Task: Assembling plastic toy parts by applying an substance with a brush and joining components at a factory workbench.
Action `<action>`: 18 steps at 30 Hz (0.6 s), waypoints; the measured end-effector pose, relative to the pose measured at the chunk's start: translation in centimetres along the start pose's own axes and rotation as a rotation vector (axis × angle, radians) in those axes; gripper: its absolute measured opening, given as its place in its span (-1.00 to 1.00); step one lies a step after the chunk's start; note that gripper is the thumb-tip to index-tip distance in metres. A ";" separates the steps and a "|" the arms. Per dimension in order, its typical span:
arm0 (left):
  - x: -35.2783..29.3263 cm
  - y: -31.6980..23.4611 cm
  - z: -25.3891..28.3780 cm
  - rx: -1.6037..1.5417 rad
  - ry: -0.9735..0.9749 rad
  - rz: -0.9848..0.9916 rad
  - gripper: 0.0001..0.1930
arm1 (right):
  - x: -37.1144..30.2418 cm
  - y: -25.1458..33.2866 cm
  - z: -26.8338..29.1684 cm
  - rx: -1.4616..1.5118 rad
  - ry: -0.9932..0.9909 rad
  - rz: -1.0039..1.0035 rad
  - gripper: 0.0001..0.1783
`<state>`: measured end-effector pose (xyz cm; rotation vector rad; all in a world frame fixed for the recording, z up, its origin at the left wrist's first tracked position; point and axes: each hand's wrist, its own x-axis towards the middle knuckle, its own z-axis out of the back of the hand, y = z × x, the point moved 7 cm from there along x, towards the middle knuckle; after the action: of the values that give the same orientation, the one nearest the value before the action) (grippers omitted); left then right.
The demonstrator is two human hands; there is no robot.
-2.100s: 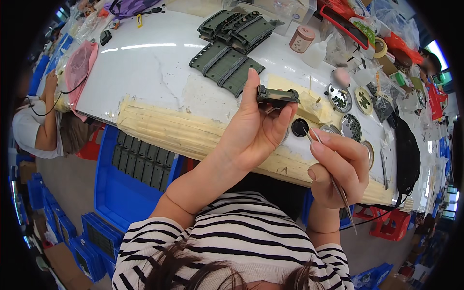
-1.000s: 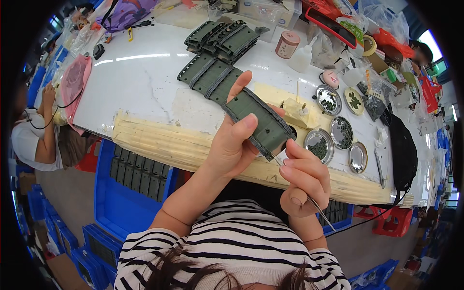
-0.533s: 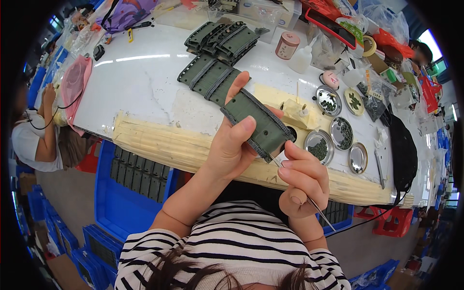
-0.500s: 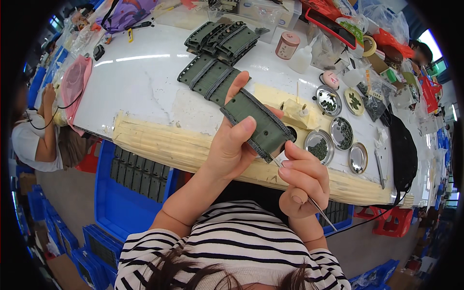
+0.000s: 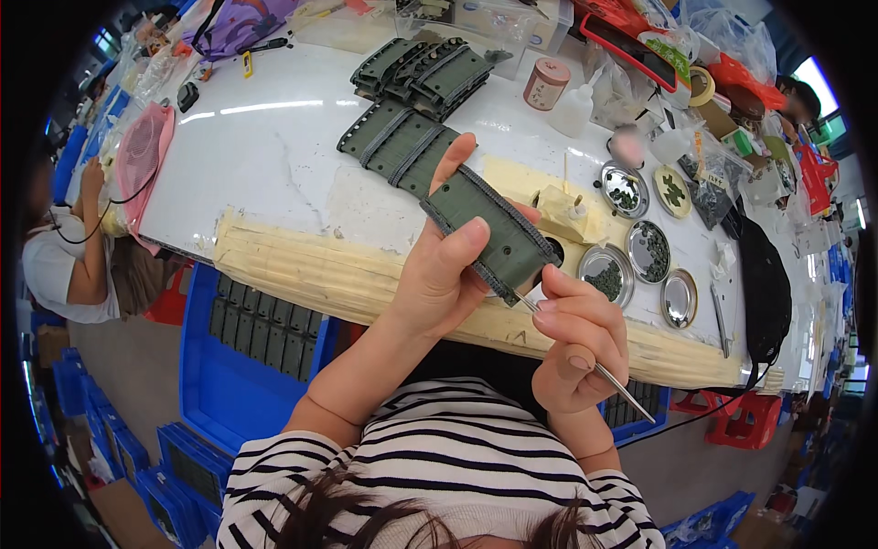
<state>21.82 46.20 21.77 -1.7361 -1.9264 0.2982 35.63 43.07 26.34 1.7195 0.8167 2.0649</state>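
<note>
My left hand (image 5: pixel 448 261) is closed round a dark green curved panel (image 5: pixel 503 240) with ridged long edges and small holes, holding it tilted above the table's front edge. A thin metal tool, probably tweezers (image 5: pixel 626 395), lies in my right hand (image 5: pixel 583 340), pinched between fingers and thumb. Its tip touches or nearly touches the panel's near right corner; my fingers partly cover that spot. Similar green panels (image 5: pixel 395 146) lie on the table just beyond, and more are stacked (image 5: pixel 448 75) behind them.
Right of my hands stand small round metal dishes (image 5: pixel 648 251) with tiny green parts, a yellow block (image 5: pixel 562 212), a white squeeze bottle (image 5: pixel 572 112) and a pink tin (image 5: pixel 547 84). A blue bin (image 5: pixel 240 389) with green panels sits below left. Another person (image 5: pixel 78 252) is at far left.
The back end of the metal tool has swung slightly right and up, and my right hand has shifted a little. The panel in my left hand has barely moved.
</note>
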 end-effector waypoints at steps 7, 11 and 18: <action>0.0 -0.1 0.0 0.007 0.010 0.008 -0.19 | 0.1 0.0 0.1 0.010 -0.010 -0.027 -0.61; 0.0 0.0 0.0 0.005 0.008 0.010 -0.20 | 0.2 0.0 0.1 0.013 -0.002 -0.034 -0.61; 0.0 0.3 0.1 -0.010 0.012 0.041 -0.24 | 0.1 0.0 0.3 -0.023 0.006 -0.034 -0.59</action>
<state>22.09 46.24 21.55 -1.7818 -1.8889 0.2922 35.89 43.17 26.48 1.6766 0.8152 2.0497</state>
